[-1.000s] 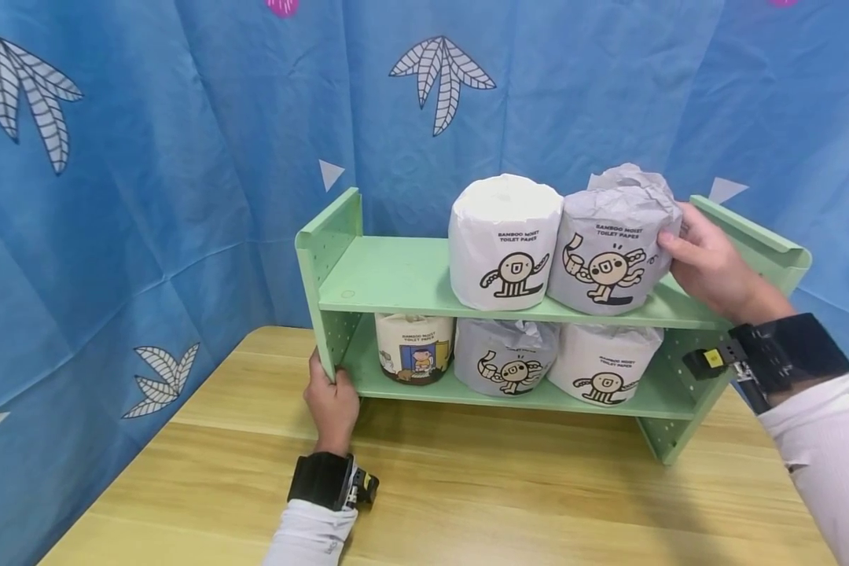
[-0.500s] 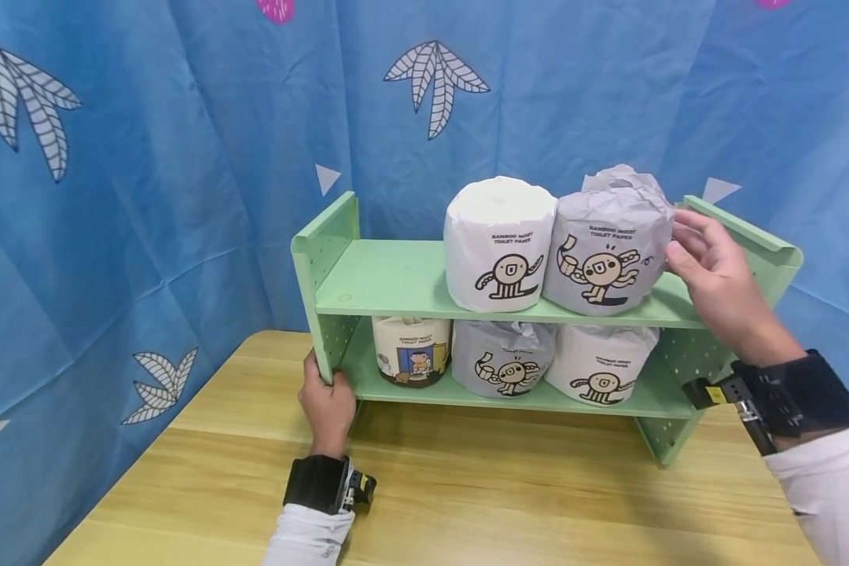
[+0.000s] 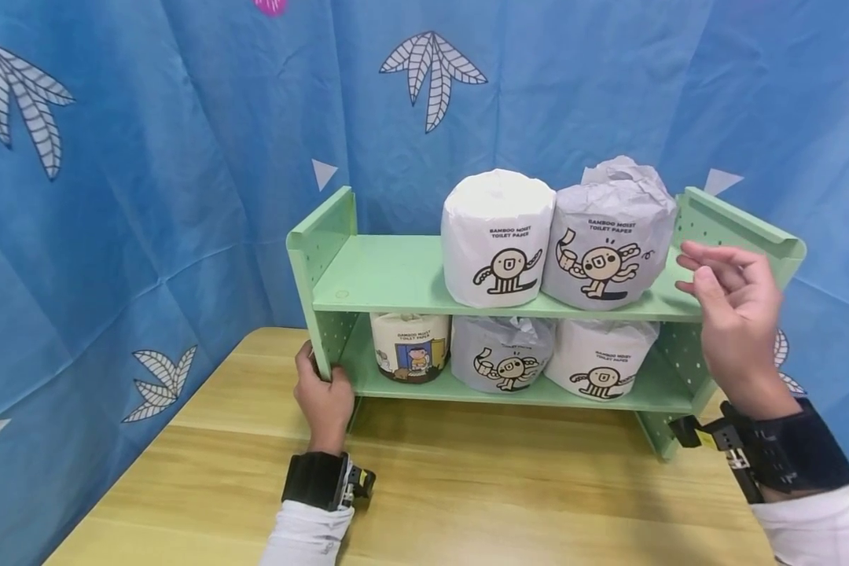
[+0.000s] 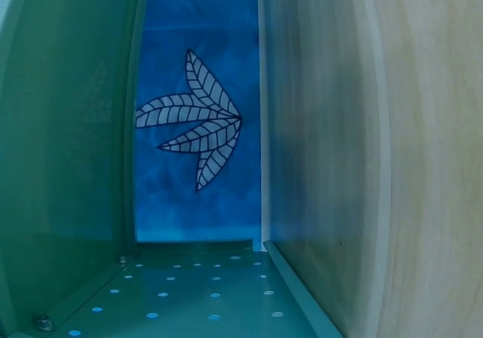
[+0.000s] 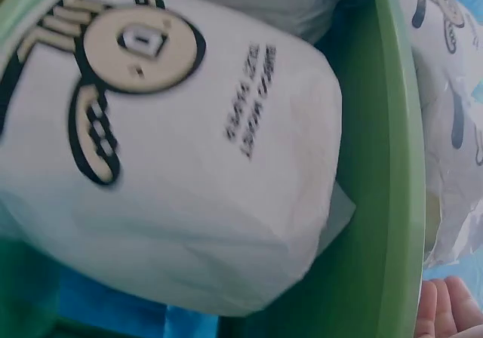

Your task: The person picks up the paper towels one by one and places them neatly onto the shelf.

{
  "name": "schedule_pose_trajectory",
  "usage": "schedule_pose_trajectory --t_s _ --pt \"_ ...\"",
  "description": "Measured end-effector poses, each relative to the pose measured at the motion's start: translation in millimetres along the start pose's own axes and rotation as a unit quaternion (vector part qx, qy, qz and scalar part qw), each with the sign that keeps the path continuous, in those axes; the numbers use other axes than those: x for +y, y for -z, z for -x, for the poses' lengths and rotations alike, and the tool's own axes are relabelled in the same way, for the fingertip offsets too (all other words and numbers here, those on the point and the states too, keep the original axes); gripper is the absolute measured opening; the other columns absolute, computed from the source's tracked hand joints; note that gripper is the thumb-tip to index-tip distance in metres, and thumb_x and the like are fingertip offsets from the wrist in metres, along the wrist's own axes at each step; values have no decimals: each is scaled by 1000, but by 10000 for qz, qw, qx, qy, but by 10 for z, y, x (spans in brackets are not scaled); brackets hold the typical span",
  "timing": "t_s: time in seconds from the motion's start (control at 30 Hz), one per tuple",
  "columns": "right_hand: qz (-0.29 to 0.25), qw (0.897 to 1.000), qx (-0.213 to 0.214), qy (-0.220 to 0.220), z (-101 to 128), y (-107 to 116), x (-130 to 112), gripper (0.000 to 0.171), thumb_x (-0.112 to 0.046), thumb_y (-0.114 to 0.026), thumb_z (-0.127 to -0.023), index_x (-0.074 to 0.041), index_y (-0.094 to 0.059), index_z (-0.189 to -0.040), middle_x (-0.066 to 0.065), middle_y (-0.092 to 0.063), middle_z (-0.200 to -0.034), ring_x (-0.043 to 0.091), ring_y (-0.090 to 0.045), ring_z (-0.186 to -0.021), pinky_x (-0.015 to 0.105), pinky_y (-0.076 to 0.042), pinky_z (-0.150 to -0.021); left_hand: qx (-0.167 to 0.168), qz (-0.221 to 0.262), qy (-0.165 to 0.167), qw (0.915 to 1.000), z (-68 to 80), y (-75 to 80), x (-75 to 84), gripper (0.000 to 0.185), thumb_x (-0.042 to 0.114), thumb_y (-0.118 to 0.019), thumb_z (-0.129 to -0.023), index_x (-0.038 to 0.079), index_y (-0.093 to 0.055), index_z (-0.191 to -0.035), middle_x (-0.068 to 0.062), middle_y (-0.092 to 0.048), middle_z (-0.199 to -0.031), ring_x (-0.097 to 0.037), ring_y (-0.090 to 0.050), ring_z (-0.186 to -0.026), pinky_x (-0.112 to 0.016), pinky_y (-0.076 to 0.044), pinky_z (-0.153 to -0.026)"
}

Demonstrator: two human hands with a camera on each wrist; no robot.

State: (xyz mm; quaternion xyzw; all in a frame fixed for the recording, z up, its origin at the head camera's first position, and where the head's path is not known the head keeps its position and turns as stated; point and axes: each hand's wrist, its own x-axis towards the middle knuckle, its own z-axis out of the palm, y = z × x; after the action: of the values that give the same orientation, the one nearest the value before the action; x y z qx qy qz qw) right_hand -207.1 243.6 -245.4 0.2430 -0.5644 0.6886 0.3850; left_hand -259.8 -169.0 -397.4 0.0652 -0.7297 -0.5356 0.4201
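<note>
- Since the earlier pictures the right hand [image 3: 732, 314] has let go of the grey-wrapped roll [image 3: 608, 240] on the upper shelf and drawn back toward the person; it now hangs in the air just to the right of that roll, touching nothing, with its fingers [image 3: 714, 263] loosely bent and holding nothing.
- The green two-tier rack [image 3: 375, 275] stands on the wooden table [image 3: 467, 487] in front of a blue leaf-print curtain [image 3: 148, 157]; its right side panel lies just behind the right hand.
- The left hand [image 3: 323, 397] has kept its place and grips the front edge of the rack's left side panel low down, fingers curled round it, with the wrist resting near the table.
- On the upper shelf, left of the right hand, the grey-wrapped roll stands upright and touches a white-wrapped roll [image 3: 498, 240] on its far side.
- On the lower shelf, below and left of the right hand, three rolls stand in a row: a white roll [image 3: 601, 358], a grey roll [image 3: 502, 354] and a roll with a coloured picture [image 3: 410, 346], the last being nearest the left hand.
- The right wrist view shows the lower white roll [image 5: 166, 149] close up against the green shelf edge [image 5: 389, 202], with fingertips [image 5: 449, 308] at the bottom right corner.
</note>
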Motion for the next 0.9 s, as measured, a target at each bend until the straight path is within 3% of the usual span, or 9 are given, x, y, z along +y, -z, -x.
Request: schedule_pose_trajectory --t_s 0.2,0.43,0.6,0.7,0.9 --pt "-430 9981 363 263 244 -27 5 12 12 -48 -93 9 -56 -101 15 -67 -91 22 -63 -88 23 -53 -79 97 238 8 9997 -10 9 53 52 -6 -51 -83 3 -45 -133 -23 -59 -127 -39 -58 -113 -54 -46 -92" --pt "-1625 9858 319 273 547 -68 56 12 21 -43 -91 16 -52 -85 17 -58 -74 22 -56 -69 25 -54 -70 443 610 -125 9971 -12 30 126 50 -10 -51 -79 -5 -42 -128 -23 -55 -125 -34 -53 -113 -49 -44 -94" --pt "-1433 9896 79 34 727 -87 98 17 23 -41 -90 14 -51 -81 10 -51 -63 18 -48 -59 23 -53 -65 471 483 -213 9975 -11 55 177 48 -10 -53 -79 -6 -42 -126 -23 -51 -122 -32 -49 -109 -48 -40 -90" --pt "-953 9951 87 -235 808 -103 105 20 22 -42 -90 10 -55 -80 5 -46 -58 16 -43 -54 20 -51 -61 586 414 -302 9970 -15 61 213 49 -11 -55 -77 -7 -42 -124 -24 -45 -124 -32 -45 -110 -49 -37 -92" --pt "-336 9966 53 -753 953 -146 156 21 18 -46 -91 6 -58 -80 5 -42 -55 17 -37 -51 25 -31 -45 1124 290 -1000 9882 -15 61 269 44 -12 -59 -73 -9 -43 -114 -22 -41 -120 -31 -38 -114 -44 -31 -96"
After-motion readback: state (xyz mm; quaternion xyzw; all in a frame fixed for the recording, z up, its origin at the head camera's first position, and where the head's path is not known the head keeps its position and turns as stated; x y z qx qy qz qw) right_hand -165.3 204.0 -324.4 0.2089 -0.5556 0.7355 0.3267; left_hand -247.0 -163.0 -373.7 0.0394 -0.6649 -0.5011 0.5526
